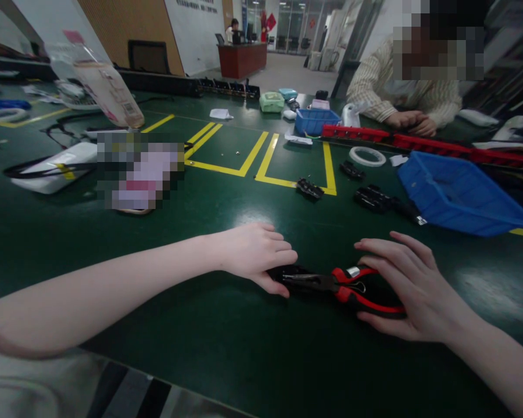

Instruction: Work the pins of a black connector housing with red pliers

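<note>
My left hand is closed over a small black part, most of which its fingers hide. From the right, long-nose pliers with red and black handles point at that part, their jaws lying against or over it. My right hand holds the pliers loosely by the spread handles, thumb along the lower one and fingers over the upper one. Beyond my hands, several similar black parts lie on the table, among them one by the yellow tape and another farther right.
A blue bin stands at the right, with a white tape roll and a red rail behind it. At the left are a phone, a white pouch and a bottle. Across the green table sits another person.
</note>
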Tool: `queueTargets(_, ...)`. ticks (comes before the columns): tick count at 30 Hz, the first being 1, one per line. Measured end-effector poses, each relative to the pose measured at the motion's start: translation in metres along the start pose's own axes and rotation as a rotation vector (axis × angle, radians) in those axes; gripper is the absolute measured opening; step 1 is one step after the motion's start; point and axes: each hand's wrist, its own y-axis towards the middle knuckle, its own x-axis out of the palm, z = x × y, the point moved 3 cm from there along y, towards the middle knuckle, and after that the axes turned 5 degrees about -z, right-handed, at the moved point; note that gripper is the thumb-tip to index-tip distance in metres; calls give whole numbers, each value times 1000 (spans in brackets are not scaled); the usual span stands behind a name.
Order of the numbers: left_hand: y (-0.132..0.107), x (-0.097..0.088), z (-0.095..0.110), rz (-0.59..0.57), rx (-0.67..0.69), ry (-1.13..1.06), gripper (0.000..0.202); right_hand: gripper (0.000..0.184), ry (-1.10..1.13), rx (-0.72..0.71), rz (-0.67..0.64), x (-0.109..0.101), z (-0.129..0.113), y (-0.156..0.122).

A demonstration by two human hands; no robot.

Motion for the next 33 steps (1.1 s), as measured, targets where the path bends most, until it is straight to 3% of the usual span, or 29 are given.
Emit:
queueTargets(8,0,0,-1,6,-5,-22,41,59,-102,-65,3,0,6,0)
queueTargets(20,-1,2,-1,5,-12,-46,42,60,3,13,-26,4,11,-3)
queueTargets(27,-1,3,-1,16,-30,-16,42,48,143,93,7,3,1,2)
queueTargets(33,-2,2,-1,33,-15,-19,41,44,103,107,11,2,3,-1)
